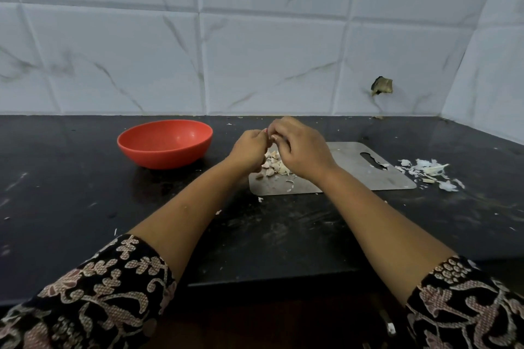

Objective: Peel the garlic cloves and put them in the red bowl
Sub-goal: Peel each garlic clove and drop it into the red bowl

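Observation:
A pile of garlic cloves lies on the left part of a steel cutting board. Just above the pile, my left hand and my right hand meet with curled fingers. Between their fingertips they pinch one small garlic clove, mostly hidden by the fingers. The red bowl stands on the black counter to the left of my left hand; its inside looks bare.
Loose garlic skins lie on the black counter to the right of the board, with small flakes scattered around. The tiled wall runs behind and turns the corner at the right. The counter's front edge is near me.

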A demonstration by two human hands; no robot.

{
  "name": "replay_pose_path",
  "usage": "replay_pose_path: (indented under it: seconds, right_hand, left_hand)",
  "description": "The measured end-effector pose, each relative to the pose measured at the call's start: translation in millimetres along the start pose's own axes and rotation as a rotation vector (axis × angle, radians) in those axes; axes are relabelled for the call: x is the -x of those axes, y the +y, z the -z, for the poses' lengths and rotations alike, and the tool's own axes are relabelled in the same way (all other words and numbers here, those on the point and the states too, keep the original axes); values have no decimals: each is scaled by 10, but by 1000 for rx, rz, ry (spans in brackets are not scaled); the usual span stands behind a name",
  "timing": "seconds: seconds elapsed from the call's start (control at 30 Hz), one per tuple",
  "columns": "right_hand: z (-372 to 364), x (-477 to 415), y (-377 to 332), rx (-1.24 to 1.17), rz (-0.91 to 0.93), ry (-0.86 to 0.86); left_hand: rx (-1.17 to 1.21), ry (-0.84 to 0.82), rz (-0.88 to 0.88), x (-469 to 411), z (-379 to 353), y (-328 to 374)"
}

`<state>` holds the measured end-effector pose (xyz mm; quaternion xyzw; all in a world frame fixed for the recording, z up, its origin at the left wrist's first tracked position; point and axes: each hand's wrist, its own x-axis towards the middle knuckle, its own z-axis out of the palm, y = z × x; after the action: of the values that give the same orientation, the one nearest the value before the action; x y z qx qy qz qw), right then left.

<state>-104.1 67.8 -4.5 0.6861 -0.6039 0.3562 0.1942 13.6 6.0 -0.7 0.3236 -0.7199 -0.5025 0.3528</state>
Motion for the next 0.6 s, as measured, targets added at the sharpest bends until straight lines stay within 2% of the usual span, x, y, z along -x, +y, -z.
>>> replay_pose_path:
  seconds: [0.13, 0.3, 0.43, 0.6]
  right_hand:
    - [13, 8, -3, 297, 245, 43]
    - [50, 8, 46, 505, 385, 136]
    - [42, 5, 7, 462, 288, 201]
    - [33, 8, -31, 253, 129, 155]
  left_hand:
    - [96, -159, 159, 32, 127, 29]
    - [237, -251, 244, 60, 146, 49]
    - [366, -255, 207, 50, 124, 61]
    - [362, -248, 138, 23, 108, 14]
